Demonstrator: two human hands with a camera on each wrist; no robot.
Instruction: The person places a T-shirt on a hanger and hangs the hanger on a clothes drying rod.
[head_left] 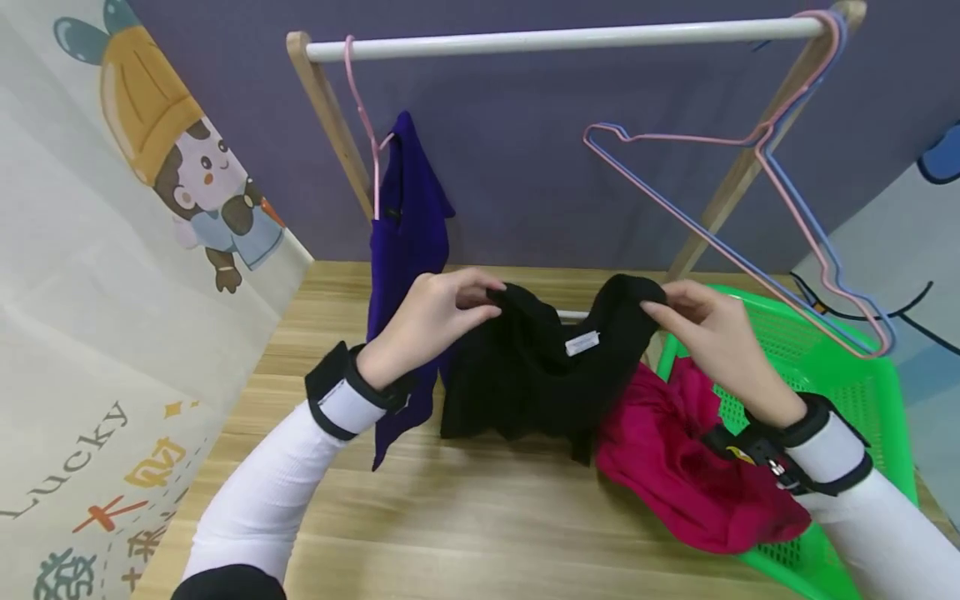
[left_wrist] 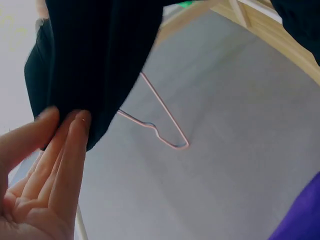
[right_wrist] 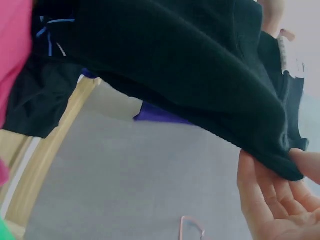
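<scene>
A black top [head_left: 540,383] hangs between the two hands, its neckline facing up and a white label [head_left: 582,343] showing at the inner back of the collar. At its left shoulder edge in the head view, the left hand [head_left: 431,321] pinches the fabric between thumb and fingers. The right hand [head_left: 708,346] pinches the opposite shoulder the same way. In the left wrist view, the thumb and straight fingertips [left_wrist: 80,122] meet on the dark cloth. The right wrist view has the cloth's corner between the right thumb and fingers [right_wrist: 247,175].
A white rail [head_left: 562,39] on wooden posts spans the back. A purple garment [head_left: 408,250] hangs on a pink hanger at left; pink and blue hangers [head_left: 675,218] hang at right. A magenta garment [head_left: 675,467] drapes over a green basket [head_left: 892,400] on the wooden table [head_left: 450,533].
</scene>
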